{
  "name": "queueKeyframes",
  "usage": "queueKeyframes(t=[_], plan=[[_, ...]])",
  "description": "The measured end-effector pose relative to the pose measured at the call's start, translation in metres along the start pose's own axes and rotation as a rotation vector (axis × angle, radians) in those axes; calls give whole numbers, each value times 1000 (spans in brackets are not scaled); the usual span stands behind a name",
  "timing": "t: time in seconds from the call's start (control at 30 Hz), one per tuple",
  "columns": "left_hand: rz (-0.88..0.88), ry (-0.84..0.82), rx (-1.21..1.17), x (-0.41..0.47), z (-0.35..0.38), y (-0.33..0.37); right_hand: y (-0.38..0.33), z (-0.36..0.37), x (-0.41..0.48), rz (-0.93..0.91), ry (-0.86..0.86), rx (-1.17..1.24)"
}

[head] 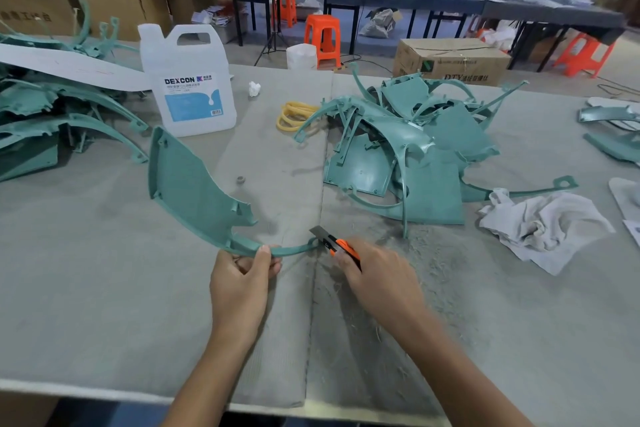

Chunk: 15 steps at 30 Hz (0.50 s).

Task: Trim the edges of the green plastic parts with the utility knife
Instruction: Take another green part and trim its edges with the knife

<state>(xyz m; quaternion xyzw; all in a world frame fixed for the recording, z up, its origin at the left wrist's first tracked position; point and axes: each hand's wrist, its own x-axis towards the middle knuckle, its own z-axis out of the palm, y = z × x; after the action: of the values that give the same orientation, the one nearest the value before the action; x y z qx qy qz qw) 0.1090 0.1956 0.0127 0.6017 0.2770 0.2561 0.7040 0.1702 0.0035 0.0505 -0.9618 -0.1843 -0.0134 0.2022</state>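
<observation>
The left hand (240, 282) pinches the green part (194, 191) on its thin rim; right hand (379, 282) grips the knife (332, 242), blade touching it.

Working green part (187, 184): teal curved panel with a thin arc rim and a ragged inner edge, tilted up off the counter (104, 270), rim pinched in the left hand (239, 281). Utility knife (337, 244): orange body, grey blade extended, gripped in the right hand (377, 277), blade at the rim's free end. Loose heap of parts (415, 149) centre-right, second stack (52, 114) far left.

Left hand (242, 282) grips green part (194, 191); right hand (377, 282) holds utility knife (334, 243) against it.
</observation>
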Motion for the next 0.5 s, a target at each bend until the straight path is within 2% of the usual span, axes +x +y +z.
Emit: queueKeyframes(t=[0.23, 0.37, 0.5], plan=[[-9, 1, 28, -1, 0, 2, -3, 5, 5, 17, 1, -44], [6, 5, 48, -3, -1, 3, 9, -8, 12, 52, -9, -176], [11, 4, 52, -3, -1, 3, 9, -11, 12, 30, 6, -117]])
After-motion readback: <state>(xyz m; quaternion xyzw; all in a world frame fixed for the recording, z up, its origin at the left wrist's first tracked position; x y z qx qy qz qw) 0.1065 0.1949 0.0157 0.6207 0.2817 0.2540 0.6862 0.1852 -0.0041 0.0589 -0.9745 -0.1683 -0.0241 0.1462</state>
